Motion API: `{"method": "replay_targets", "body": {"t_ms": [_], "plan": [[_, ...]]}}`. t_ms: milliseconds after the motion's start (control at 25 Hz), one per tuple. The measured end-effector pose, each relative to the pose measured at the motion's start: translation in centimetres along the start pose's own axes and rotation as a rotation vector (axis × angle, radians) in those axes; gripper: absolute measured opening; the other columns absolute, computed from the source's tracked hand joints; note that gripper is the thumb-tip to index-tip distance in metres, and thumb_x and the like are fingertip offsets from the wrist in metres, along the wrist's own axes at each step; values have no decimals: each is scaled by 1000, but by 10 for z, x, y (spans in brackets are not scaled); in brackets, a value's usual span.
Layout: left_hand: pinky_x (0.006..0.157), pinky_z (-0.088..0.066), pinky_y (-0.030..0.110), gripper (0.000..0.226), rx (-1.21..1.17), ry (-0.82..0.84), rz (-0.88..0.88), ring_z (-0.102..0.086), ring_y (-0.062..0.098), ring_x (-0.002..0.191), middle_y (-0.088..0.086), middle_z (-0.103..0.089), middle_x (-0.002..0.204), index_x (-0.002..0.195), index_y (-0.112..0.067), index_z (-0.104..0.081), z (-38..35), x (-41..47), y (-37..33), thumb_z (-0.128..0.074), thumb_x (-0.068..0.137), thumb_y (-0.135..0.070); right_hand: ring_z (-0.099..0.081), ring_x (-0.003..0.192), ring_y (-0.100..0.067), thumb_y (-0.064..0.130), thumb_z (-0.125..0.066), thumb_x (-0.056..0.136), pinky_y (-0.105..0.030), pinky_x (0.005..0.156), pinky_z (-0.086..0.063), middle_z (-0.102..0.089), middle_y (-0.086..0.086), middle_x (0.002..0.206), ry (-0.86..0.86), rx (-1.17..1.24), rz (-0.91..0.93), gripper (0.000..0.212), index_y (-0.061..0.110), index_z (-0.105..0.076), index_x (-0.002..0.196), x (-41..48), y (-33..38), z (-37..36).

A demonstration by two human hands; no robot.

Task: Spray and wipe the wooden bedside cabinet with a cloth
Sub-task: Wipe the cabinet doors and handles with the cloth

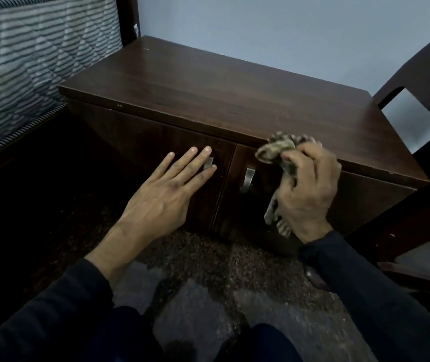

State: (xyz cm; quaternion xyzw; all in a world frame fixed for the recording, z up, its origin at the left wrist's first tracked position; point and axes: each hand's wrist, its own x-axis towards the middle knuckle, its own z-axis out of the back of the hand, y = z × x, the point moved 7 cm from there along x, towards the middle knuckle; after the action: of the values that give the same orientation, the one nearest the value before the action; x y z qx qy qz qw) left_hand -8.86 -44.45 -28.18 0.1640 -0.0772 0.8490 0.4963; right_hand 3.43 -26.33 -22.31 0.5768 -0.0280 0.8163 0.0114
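Note:
The dark wooden bedside cabinet [208, 95] fills the middle of the view, its two front doors shut. My left hand [167, 189] lies flat with straight fingers against the left door, covering most of that door's metal handle [208, 162]. My right hand [308, 189] grips a crumpled striped cloth [276, 150] and holds it against the top of the right door, just under the cabinet's front edge. The right door's metal handle [248, 178] shows between my hands. No spray bottle is in view.
A striped mattress [26, 61] on a dark bed frame borders the cabinet on the left. A dark wooden chair [422, 74] stands close on the right. A pale wall is behind. Speckled floor lies in front of the cabinet, with my knees at the bottom.

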Motion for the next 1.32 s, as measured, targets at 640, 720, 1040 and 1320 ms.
{"method": "replay_targets", "body": {"t_ms": [640, 720, 1040, 1320], "plan": [[124, -13, 44, 75, -120, -44, 101, 6, 16, 153, 6, 8, 166, 157, -11, 0, -7, -12, -5, -44, 97, -8, -38, 147, -33, 6, -35, 109, -45, 126, -22, -41, -18, 158, 560, -198, 786, 39, 3, -52, 145, -85, -22, -28], [124, -13, 45, 75, -114, -52, 112, 7, 18, 153, 7, 8, 166, 157, -9, 2, -7, -7, -8, -45, 99, -11, -31, 150, -37, 3, -40, 106, -49, 126, -22, -37, -23, 157, 367, -248, 579, 39, 1, -52, 143, -44, -32, -9], [124, -12, 44, 72, -120, -75, 190, 6, 15, 153, 5, 6, 166, 157, -11, -2, -5, -6, -7, -46, 100, -15, -36, 147, -37, 2, -41, 106, -47, 126, -23, -37, -24, 156, 332, -272, 553, 37, 1, -53, 141, -36, -15, -20], [123, -14, 50, 73, -51, -95, 319, 3, 24, 154, 7, 6, 166, 158, -15, -14, -4, -13, 14, -50, 94, -14, -23, 150, -34, 2, -43, 104, -46, 127, -16, -26, -22, 159, 325, -232, 290, 45, 3, -46, 149, -11, 61, -64]]}}
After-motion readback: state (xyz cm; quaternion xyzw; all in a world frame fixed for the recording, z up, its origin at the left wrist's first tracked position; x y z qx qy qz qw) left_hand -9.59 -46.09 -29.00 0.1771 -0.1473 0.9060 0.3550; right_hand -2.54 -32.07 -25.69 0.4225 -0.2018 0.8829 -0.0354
